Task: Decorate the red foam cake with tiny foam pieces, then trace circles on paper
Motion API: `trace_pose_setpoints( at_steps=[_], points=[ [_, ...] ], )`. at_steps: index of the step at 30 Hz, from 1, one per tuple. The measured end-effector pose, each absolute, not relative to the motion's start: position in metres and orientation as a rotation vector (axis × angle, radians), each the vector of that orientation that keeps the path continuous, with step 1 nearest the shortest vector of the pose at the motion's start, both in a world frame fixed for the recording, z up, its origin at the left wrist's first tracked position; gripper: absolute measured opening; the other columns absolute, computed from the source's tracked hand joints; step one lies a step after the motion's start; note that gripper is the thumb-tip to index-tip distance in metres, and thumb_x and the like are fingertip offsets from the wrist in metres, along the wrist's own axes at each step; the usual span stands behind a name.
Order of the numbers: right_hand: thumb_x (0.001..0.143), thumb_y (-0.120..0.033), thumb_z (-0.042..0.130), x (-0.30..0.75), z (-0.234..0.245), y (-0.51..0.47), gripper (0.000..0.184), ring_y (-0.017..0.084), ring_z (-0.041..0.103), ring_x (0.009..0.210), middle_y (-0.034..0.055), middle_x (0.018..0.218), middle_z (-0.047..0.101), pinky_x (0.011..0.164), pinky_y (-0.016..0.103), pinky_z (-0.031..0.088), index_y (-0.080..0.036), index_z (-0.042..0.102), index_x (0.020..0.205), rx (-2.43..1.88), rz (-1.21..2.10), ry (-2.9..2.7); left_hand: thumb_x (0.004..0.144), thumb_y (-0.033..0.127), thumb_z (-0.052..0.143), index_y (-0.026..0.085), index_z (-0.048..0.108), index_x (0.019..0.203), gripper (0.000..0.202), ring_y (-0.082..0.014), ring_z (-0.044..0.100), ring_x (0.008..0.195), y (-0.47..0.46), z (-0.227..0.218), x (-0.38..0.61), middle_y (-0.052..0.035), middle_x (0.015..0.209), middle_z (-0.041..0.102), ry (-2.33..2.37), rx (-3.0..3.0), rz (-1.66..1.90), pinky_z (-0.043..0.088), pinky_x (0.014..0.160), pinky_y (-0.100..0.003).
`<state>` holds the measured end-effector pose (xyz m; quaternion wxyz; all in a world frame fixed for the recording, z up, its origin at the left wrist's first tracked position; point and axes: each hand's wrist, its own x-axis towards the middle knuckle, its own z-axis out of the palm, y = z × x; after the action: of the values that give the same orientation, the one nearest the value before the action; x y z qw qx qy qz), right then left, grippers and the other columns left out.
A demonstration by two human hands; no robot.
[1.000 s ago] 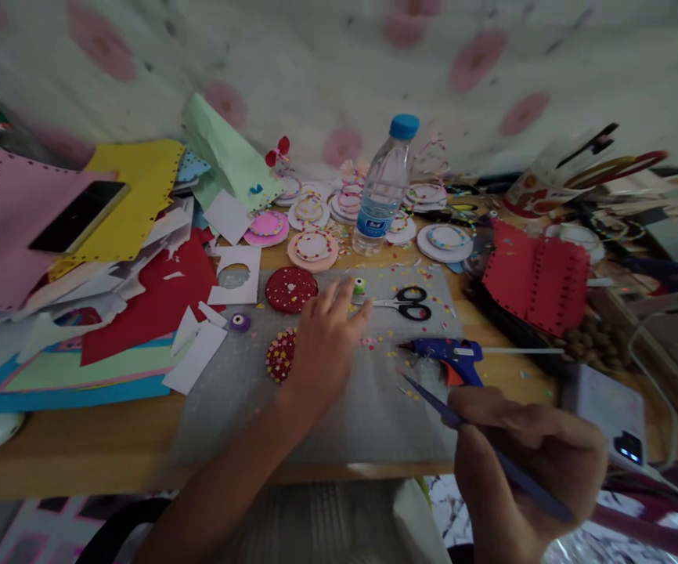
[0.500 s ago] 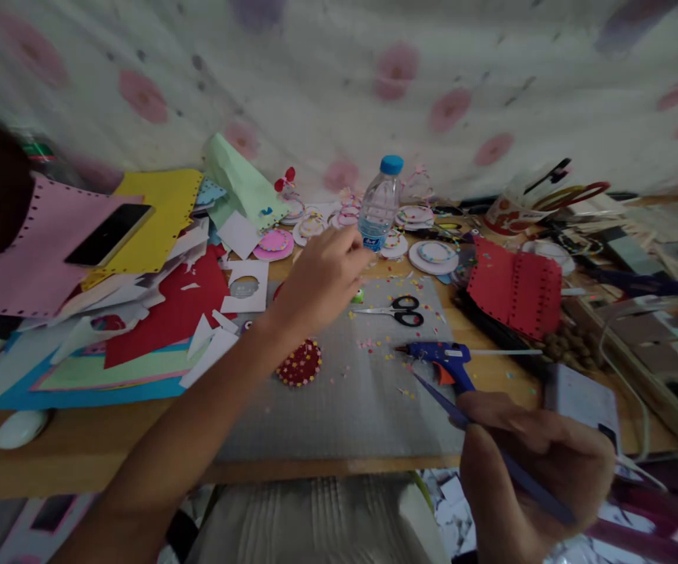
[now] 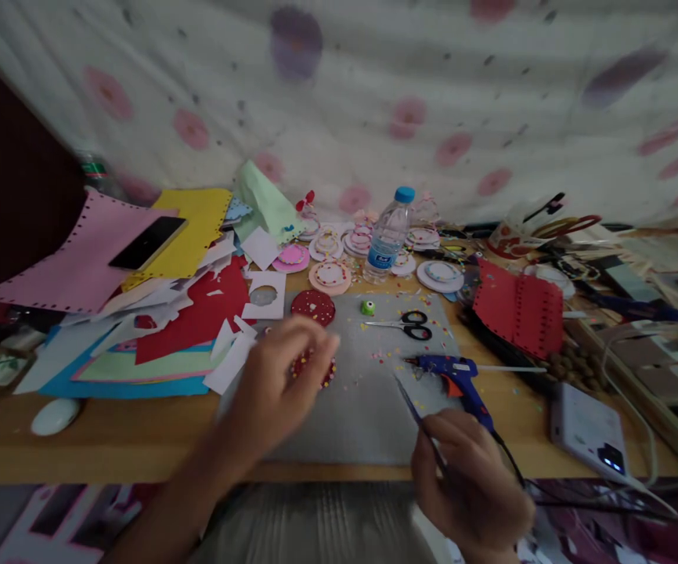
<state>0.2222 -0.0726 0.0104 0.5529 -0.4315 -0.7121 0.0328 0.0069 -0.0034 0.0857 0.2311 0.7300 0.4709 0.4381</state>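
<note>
My left hand [image 3: 277, 384] hovers over the grey mat [image 3: 368, 415], blurred by motion, its fingertips above a red disc dotted with small flowers [image 3: 322, 374]. Its fingers look curled, but whether they hold anything does not show. My right hand [image 3: 468, 486] is closed round a thin dark blue tool [image 3: 418, 415] whose tip points up and left over the mat. A blue glue gun [image 3: 453, 372] lies just beyond that hand. A second red disc [image 3: 313, 305], a small green punch [image 3: 367, 307] and black-handled scissors [image 3: 406, 324] lie at the mat's far edge.
A water bottle [image 3: 387, 235] stands behind the mat among several decorated paper rounds [image 3: 330, 276]. Coloured paper sheets [image 3: 163, 329] pile up at left with a phone [image 3: 148, 243] on top. A red punched sheet [image 3: 518, 309], a white phone [image 3: 589, 429] and cables lie right. A white mouse [image 3: 54, 415] sits near the front edge.
My left hand has pulled back from near the bottle to above the flowered red disc. My right hand has shifted left and nearer with the tool. The view has tilted upward.
</note>
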Motion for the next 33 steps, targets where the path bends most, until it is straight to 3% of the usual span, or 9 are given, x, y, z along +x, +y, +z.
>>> trace_pose_setpoints(
  at_steps=[4, 9, 16, 21, 25, 27, 31, 33],
  points=[
    [0.087, -0.002, 0.051, 0.207, 0.013, -0.067, 0.022, 0.016, 0.061, 0.075, 0.0035, 0.078, 0.071, 0.07, 0.031, 0.054, -0.021, 0.059, 0.078, -0.733, -0.115, -2.129, 0.098, 0.043, 0.046, 0.019, 0.066, 0.076, 0.038, -0.0164, 0.062, 0.073, -0.071, 0.047, 0.028, -0.0031, 0.077, 0.068, 1.208, 1.359, 0.947, 0.048, 0.069, -0.027],
    [0.092, -0.003, 0.042, 0.185, 0.02, -0.063, 0.032, 0.017, 0.059, 0.077, 0.0053, 0.078, 0.072, 0.068, 0.029, 0.052, -0.021, 0.061, 0.074, -0.555, -0.272, -2.246, 0.092, 0.06, 0.046, 0.02, 0.051, 0.064, 0.049, -0.0147, 0.045, 0.062, -0.086, 0.03, 0.038, 0.0018, 0.061, 0.047, 1.228, 1.112, 0.942, 0.039, 0.059, -0.026],
    [0.093, -0.004, 0.042, 0.177, 0.002, -0.07, 0.029, 0.018, 0.057, 0.082, 0.0061, 0.089, 0.071, 0.075, 0.03, 0.051, -0.021, 0.063, 0.083, -0.663, -0.126, -2.271, 0.087, 0.056, 0.053, 0.02, 0.046, 0.059, 0.046, -0.0123, 0.036, 0.057, -0.077, 0.015, 0.027, 0.0045, 0.057, 0.038, 1.25, 1.078, 0.899, 0.03, 0.053, -0.025],
    [0.091, -0.006, 0.051, 0.182, -0.004, -0.078, 0.023, 0.02, 0.061, 0.097, 0.01, 0.106, 0.071, 0.082, 0.033, 0.054, -0.017, 0.058, 0.11, -0.793, 0.127, -2.311, 0.087, 0.053, 0.054, 0.02, 0.048, 0.059, 0.043, -0.013, 0.042, 0.058, -0.073, 0.003, 0.027, 0.0038, 0.057, 0.043, 1.266, 1.036, 0.929, 0.035, 0.054, -0.024],
    [0.088, -0.028, 0.064, 0.208, 0.001, -0.083, 0.036, 0.025, 0.061, 0.107, 0.013, 0.114, 0.067, 0.085, 0.039, 0.054, -0.018, 0.051, 0.12, -0.915, 0.297, -2.253, 0.09, 0.055, 0.049, 0.019, 0.054, 0.065, 0.045, -0.0155, 0.055, 0.06, -0.071, 0.008, 0.024, -0.0002, 0.06, 0.056, 1.226, 1.001, 0.931, 0.045, 0.061, -0.027],
    [0.083, -0.038, 0.07, 0.231, -0.004, -0.08, 0.043, 0.027, 0.062, 0.101, 0.0126, 0.11, 0.065, 0.08, 0.041, 0.052, -0.019, 0.051, 0.117, -1.078, 0.19, -2.144, 0.092, 0.057, 0.047, 0.018, 0.056, 0.066, 0.047, -0.0158, 0.056, 0.061, -0.071, 0.013, 0.021, -0.0016, 0.061, 0.059, 1.198, 1.011, 0.936, 0.046, 0.061, -0.027],
    [0.086, -0.047, 0.063, 0.279, -0.032, -0.065, 0.036, 0.029, 0.06, 0.088, 0.0116, 0.096, 0.062, 0.078, 0.046, 0.048, -0.017, 0.056, 0.105, -1.462, -0.153, -1.867, 0.093, 0.06, 0.046, 0.02, 0.054, 0.064, 0.05, -0.0146, 0.052, 0.059, -0.071, 0.02, 0.014, 0.0001, 0.059, 0.055, 1.197, 1.068, 0.972, 0.042, 0.059, -0.026],
    [0.083, -0.061, 0.059, 0.297, -0.049, -0.056, 0.052, 0.035, 0.06, 0.087, 0.015, 0.091, 0.062, 0.08, 0.053, 0.046, -0.013, 0.058, 0.102, -1.803, -0.299, -1.696, 0.094, 0.061, 0.045, 0.02, 0.052, 0.064, 0.051, -0.014, 0.05, 0.058, -0.072, 0.023, 0.012, 0.0012, 0.058, 0.052, 1.196, 1.084, 0.96, 0.041, 0.059, -0.026]
  ],
)
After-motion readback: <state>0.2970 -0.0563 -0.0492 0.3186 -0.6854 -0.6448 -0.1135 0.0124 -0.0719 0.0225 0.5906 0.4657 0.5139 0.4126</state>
